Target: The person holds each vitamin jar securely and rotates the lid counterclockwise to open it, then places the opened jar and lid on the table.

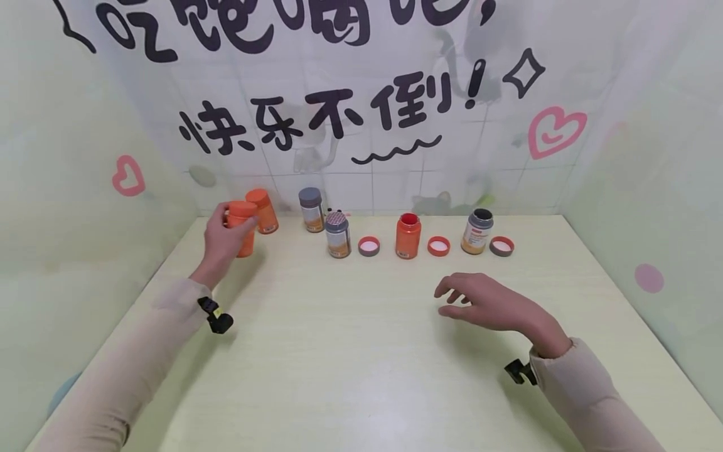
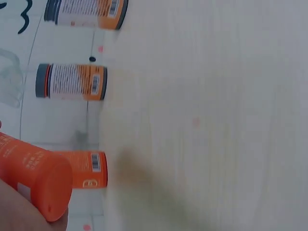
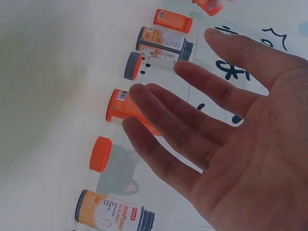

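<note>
Left fingers [image 1: 218,217] clamped on orange bottle [image 1: 246,245]; second orange bottle [image 1: 265,216] just beyond. Right fingers [image 3: 168,122] apart, above surface [image 1: 350,339].

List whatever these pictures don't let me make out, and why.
Left wrist view: the far end of the held orange bottle, cut off by the left edge.
Right wrist view: part of the open orange bottle, behind the fingers of the right hand.
Head view: top line of wall lettering, cut off above.
</note>
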Motion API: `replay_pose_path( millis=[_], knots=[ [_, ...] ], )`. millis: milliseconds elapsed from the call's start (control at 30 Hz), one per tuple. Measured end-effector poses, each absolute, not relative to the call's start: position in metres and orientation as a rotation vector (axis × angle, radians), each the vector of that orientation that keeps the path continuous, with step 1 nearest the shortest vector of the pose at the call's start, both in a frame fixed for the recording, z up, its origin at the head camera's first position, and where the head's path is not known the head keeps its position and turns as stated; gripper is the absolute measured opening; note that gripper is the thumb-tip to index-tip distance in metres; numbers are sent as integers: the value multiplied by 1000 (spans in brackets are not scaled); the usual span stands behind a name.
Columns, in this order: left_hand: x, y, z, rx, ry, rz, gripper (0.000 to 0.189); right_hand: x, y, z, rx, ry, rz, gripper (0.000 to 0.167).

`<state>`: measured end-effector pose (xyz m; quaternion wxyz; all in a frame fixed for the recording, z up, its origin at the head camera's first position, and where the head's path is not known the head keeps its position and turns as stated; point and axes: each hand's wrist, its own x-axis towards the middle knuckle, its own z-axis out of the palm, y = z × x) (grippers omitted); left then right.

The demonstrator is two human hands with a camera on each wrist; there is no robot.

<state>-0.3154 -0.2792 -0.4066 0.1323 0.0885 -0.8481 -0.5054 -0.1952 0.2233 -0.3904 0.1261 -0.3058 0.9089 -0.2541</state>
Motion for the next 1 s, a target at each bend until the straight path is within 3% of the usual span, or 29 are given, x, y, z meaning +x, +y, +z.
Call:
replay_pose_path(
  millis=[433, 1000],
  knots=[
    [-287, -190, -434, 9, -2769, -1657, 71, -203, 208, -373, -920, 2605, -859, 29],
    [-254, -88, -446, -479, -2953, -1845, 58, -217, 182, -368, -811, 2687, -1005, 42]
  ],
)
